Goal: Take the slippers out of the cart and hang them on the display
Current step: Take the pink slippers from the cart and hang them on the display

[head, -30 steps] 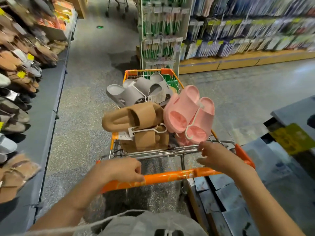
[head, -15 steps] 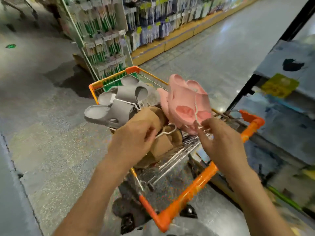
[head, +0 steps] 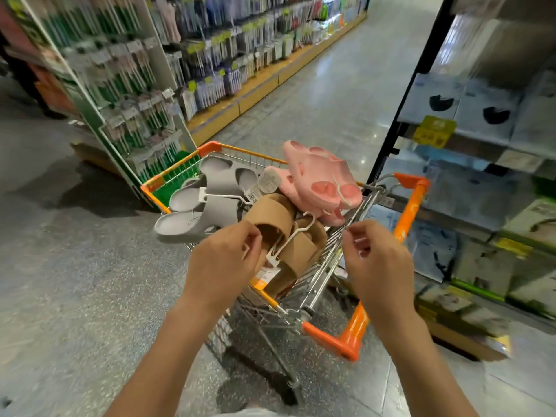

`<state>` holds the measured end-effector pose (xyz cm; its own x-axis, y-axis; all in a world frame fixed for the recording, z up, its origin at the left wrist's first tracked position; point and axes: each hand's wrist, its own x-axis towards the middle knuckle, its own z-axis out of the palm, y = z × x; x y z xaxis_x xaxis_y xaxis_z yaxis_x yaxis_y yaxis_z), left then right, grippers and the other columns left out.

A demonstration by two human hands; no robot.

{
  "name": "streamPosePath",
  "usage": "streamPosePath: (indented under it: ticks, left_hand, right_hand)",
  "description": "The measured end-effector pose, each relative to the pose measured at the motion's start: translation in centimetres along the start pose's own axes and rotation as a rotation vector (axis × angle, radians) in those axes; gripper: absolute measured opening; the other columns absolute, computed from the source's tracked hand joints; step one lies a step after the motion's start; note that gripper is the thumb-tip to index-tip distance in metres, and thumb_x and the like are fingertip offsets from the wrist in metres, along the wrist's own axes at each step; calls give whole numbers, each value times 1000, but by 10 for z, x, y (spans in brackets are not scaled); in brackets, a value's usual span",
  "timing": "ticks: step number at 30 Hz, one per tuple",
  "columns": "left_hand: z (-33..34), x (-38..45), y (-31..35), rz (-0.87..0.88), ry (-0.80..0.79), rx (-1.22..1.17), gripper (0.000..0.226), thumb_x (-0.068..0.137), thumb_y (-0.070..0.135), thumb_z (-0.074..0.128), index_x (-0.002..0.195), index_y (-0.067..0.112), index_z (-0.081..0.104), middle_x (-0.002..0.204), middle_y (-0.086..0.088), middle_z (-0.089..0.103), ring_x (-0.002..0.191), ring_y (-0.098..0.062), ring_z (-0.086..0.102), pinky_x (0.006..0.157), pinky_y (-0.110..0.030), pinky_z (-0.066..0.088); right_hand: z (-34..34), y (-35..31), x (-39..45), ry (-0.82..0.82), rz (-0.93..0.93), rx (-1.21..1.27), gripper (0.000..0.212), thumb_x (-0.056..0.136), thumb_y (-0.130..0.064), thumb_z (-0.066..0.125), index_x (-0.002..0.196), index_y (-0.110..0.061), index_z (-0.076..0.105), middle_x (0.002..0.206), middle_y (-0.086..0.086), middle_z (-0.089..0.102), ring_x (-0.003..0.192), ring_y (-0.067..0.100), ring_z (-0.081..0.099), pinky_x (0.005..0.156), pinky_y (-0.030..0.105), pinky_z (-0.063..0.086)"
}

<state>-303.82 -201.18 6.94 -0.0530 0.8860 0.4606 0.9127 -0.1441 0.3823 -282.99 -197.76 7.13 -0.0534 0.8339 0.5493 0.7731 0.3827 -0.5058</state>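
Slippers fill a wire shopping cart [head: 319,275] with orange trim, seen from above by the person standing behind it in a shop aisle. Three pairs lie heaped in the basket, each pair clipped to a white plastic hanger. The grey pair [head: 207,203] lies at the far left and juts over the cart's left rim. The tan pair [head: 282,233] sits in the middle, nearest the person, with its white hanger [head: 288,239] lying across it and a paper tag below. The pink pair [head: 322,182] rests on top at the right, higher than the others, with a round label beside it.

The left hand [head: 222,266] hovers over the near end of the tan pair, its fingers curled inward; a small white part shows at the fingertips, but whether the hand grips it cannot be told. The right hand [head: 376,263] is raised over the cart's right side near the wire rim, fingers loosely curled, and it appears to hold nothing.

The cart's orange handle [head: 403,236] runs along the right, just beyond the right hand. To the right stands a shelf unit [head: 481,164] with boxed goods and a yellow sign. To the left is a blurred rack of small hanging packets [head: 129,94] on a polished speckled floor [head: 75,281].
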Motion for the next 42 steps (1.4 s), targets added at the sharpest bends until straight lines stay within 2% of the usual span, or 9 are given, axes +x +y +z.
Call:
streamPosePath:
  ticks: [8,13,15,19,24,29,34,39,42]
  left_hand:
    - [24,73,-16,-17,-87,-121,12,91,21,57,94,12,64,83,-2,66,75,-21,61,65,-32,48]
    - [79,173,-22,69,-200,-162,23,93,23,52,110,7,58,107,-10,62,97,-28,58,81,-36,43]
    - [103,205,-19,135,-282,-200,28,93,21,52,115,5,55,114,-13,59,105,-30,54,86,-37,40]
    - [143,247,-10,266,-422,-157,37,95,24,47,128,6,46,128,-14,49,120,-29,43,95,-36,35]
    - [189,279,-3,425,-624,35,44,97,29,43,134,7,36,131,-15,42,120,-31,41,93,-39,40]
    - [230,291,-3,450,-796,159,53,96,39,44,138,8,34,140,-14,36,128,-32,34,99,-46,38]
    - [248,288,-4,332,-745,282,48,97,36,41,136,8,40,133,-12,41,120,-32,36,88,-40,41]
    - [253,294,-5,311,-784,175,41,97,29,40,128,4,47,130,-13,44,109,-31,54,82,-35,45]
    - [251,301,-6,267,-783,108,41,95,26,41,127,1,48,131,-16,46,106,-32,56,77,-33,42]
  right_hand:
    - [30,-1,19,12,262,41,16,90,-21,58,100,-9,57,84,5,65,72,26,63,63,39,51]
    - [74,12,81,292,557,160,32,92,-21,53,121,-7,45,116,9,52,102,23,53,80,25,40]
    - [96,22,106,342,673,186,36,93,-20,51,123,-3,42,122,14,49,110,25,49,87,27,38]
    - [138,48,133,210,996,128,52,96,-26,45,135,5,29,138,23,40,124,36,44,99,40,40]
    - [168,74,139,103,1260,50,55,97,-28,43,136,7,25,138,23,42,121,38,48,95,42,44]
    - [186,87,146,55,1429,81,56,98,-28,40,135,10,25,131,26,51,120,39,50,91,38,44]
    - [195,94,152,10,1545,173,42,96,-22,41,127,5,48,132,22,53,122,33,50,93,31,42]
    - [190,100,154,162,1675,254,39,92,-5,43,128,7,47,134,24,51,124,35,49,97,33,42]
    - [185,89,154,276,1581,221,35,91,-3,42,123,7,49,126,24,56,117,37,53,89,34,45]
